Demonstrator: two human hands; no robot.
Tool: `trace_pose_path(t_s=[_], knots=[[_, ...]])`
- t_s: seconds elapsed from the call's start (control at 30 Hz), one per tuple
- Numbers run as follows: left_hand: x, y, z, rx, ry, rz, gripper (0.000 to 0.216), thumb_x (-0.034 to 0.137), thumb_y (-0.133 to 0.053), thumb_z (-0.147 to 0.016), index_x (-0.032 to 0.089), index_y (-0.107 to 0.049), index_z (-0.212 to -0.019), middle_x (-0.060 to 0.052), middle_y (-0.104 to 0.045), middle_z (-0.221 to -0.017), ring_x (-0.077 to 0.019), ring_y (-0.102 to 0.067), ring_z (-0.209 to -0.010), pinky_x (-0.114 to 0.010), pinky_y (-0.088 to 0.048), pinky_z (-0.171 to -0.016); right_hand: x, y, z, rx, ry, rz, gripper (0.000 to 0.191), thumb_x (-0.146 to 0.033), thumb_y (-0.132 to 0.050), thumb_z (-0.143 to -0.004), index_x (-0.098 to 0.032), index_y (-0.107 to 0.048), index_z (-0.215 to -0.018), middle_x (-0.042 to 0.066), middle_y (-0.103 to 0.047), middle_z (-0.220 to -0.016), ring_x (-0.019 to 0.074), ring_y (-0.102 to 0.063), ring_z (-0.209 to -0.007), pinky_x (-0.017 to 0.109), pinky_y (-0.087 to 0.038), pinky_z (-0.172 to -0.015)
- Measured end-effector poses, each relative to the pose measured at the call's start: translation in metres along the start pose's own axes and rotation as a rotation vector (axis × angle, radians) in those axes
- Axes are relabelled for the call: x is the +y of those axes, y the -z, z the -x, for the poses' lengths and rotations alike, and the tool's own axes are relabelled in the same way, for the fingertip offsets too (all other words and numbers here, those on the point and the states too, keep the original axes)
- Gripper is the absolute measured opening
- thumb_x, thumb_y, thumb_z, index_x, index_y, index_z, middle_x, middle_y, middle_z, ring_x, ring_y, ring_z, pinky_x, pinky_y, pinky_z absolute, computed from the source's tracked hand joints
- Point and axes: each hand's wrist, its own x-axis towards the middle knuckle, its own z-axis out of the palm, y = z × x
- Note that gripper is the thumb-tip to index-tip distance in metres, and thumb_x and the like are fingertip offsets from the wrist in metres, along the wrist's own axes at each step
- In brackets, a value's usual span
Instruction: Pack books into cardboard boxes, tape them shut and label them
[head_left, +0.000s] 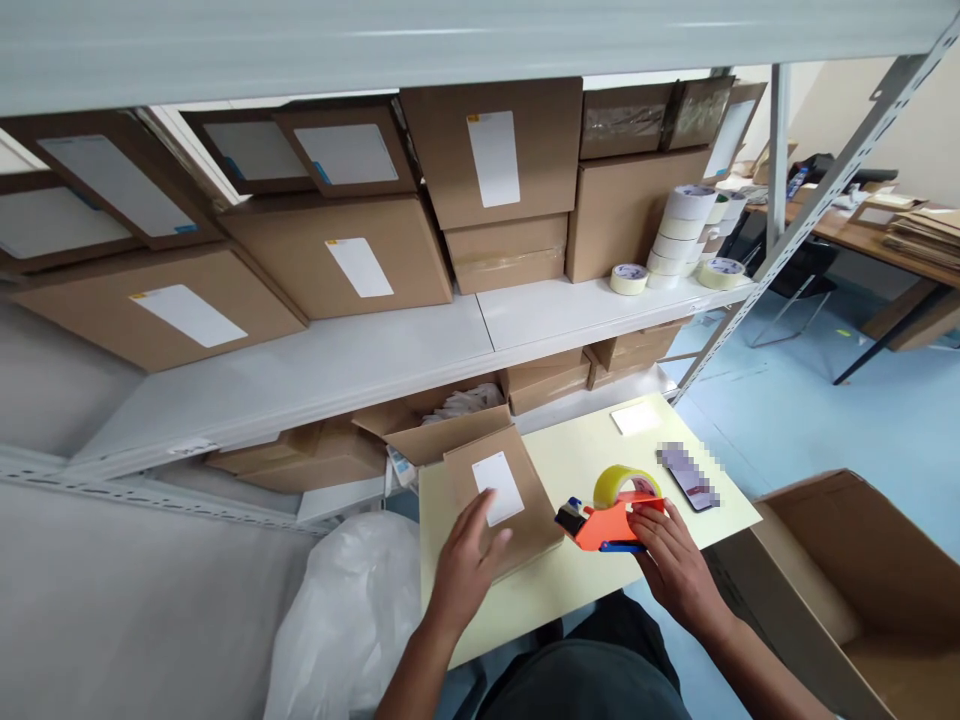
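A small flat cardboard box (525, 505) with a white label lies on a pale yellow table (577, 455). My left hand (469, 560) rests flat on the box's near end, fingers spread. My right hand (671, 560) is closed around the handle of an orange tape dispenser (607, 520) with a yellowish tape roll, standing on the table just right of the box.
A phone (688, 475) and a white label (634, 418) lie on the table's far side. A white shelf (390, 350) behind holds several labelled cartons and tape rolls (679, 245). A white plastic bag (349, 610) sits left, an open carton (862, 590) right.
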Motion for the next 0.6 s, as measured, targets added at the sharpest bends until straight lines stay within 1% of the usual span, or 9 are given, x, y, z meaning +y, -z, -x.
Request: trace_pose_path(t_s=[0.1,0.13,0.2,0.27,0.33,0.37,0.43,0.5,0.6], knots=[[0.057,0.010,-0.017,-0.216,-0.257,0.149,0.041,0.042,-0.052,-0.099,0.029,-0.062,-0.137,-0.006,-0.060,-0.145,-0.0221,-0.055,-0.134,-0.039,-0.043,-0.115,-0.010,0.003,0.000,-0.035,0.032,-0.058,0.042,-0.016,-0.057,-0.095,-0.024,-0.058,-0.136,0.011,-0.074,-0.121,0.0280,-0.067,-0.118,0.059,-0.042,-0.115],[0.069,0.011,-0.021,-0.279,-0.301,0.196,0.036,0.040,-0.052,-0.099,0.029,-0.068,-0.130,-0.007,-0.066,-0.137,-0.0216,-0.061,-0.127,-0.037,-0.047,-0.110,-0.013,0.004,0.001,-0.045,0.034,-0.070,0.042,-0.015,-0.056,-0.095,-0.024,-0.057,-0.136,0.011,-0.074,-0.122,0.0278,-0.067,-0.119,0.059,-0.042,-0.115],[0.083,0.007,-0.025,-0.345,-0.332,0.262,0.029,0.037,-0.052,-0.099,0.027,-0.076,-0.113,-0.007,-0.075,-0.114,-0.0200,-0.069,-0.107,-0.033,-0.054,-0.097,-0.020,0.007,0.005,-0.071,0.019,-0.081,0.043,-0.015,-0.055,-0.095,-0.025,-0.056,-0.137,0.011,-0.073,-0.123,0.0274,-0.066,-0.119,0.058,-0.042,-0.115],[0.084,-0.003,-0.023,-0.333,-0.302,0.285,0.027,0.037,-0.053,-0.099,0.025,-0.078,-0.101,-0.006,-0.077,-0.096,-0.0184,-0.070,-0.091,-0.030,-0.056,-0.086,-0.026,0.011,0.011,-0.107,-0.020,-0.088,0.042,-0.015,-0.055,-0.094,-0.025,-0.055,-0.135,0.011,-0.074,-0.119,0.0271,-0.067,-0.116,0.058,-0.040,-0.116],[0.079,-0.017,-0.019,-0.302,-0.241,0.292,0.027,0.038,-0.055,-0.098,0.024,-0.077,-0.097,-0.005,-0.077,-0.091,-0.0177,-0.070,-0.087,-0.029,-0.055,-0.083,-0.033,0.017,0.018,-0.135,-0.075,-0.110,0.039,-0.018,-0.057,-0.093,-0.024,-0.056,-0.131,0.010,-0.075,-0.110,0.0271,-0.069,-0.107,0.057,-0.042,-0.113],[0.076,-0.024,-0.016,-0.293,-0.203,0.301,0.027,0.039,-0.055,-0.098,0.023,-0.077,-0.096,-0.005,-0.077,-0.091,-0.0177,-0.070,-0.087,-0.028,-0.055,-0.082,-0.036,0.019,0.022,-0.141,-0.105,-0.135,0.035,-0.019,-0.058,-0.092,-0.023,-0.057,-0.127,0.009,-0.074,-0.103,0.0270,-0.070,-0.100,0.055,-0.046,-0.108],[0.071,-0.038,-0.012,-0.298,-0.113,0.339,0.029,0.041,-0.055,-0.097,0.021,-0.076,-0.096,-0.005,-0.077,-0.092,-0.0179,-0.071,-0.086,-0.027,-0.055,-0.080,-0.042,0.022,0.031,-0.157,-0.173,-0.212,0.025,-0.023,-0.057,-0.090,-0.023,-0.059,-0.115,0.007,-0.070,-0.089,0.0257,-0.067,-0.084,0.047,-0.054,-0.090],[0.070,-0.051,-0.012,-0.335,-0.024,0.376,0.033,0.046,-0.055,-0.096,0.020,-0.075,-0.096,-0.006,-0.077,-0.091,-0.0184,-0.071,-0.084,-0.027,-0.055,-0.076,-0.047,0.021,0.042,-0.181,-0.265,-0.311,0.016,-0.027,-0.054,-0.090,-0.024,-0.058,-0.105,0.006,-0.065,-0.083,0.0241,-0.062,-0.076,0.040,-0.053,-0.074],[0.074,-0.067,-0.019,-0.405,0.072,0.361,0.040,0.053,-0.056,-0.094,0.018,-0.075,-0.092,-0.006,-0.077,-0.087,-0.0193,-0.071,-0.081,-0.026,-0.055,-0.072,-0.049,0.011,0.055,-0.226,-0.436,-0.438,0.013,-0.036,-0.051,-0.093,-0.024,-0.056,-0.093,0.005,-0.062,-0.080,0.0213,-0.057,-0.072,0.033,-0.047,-0.066]])
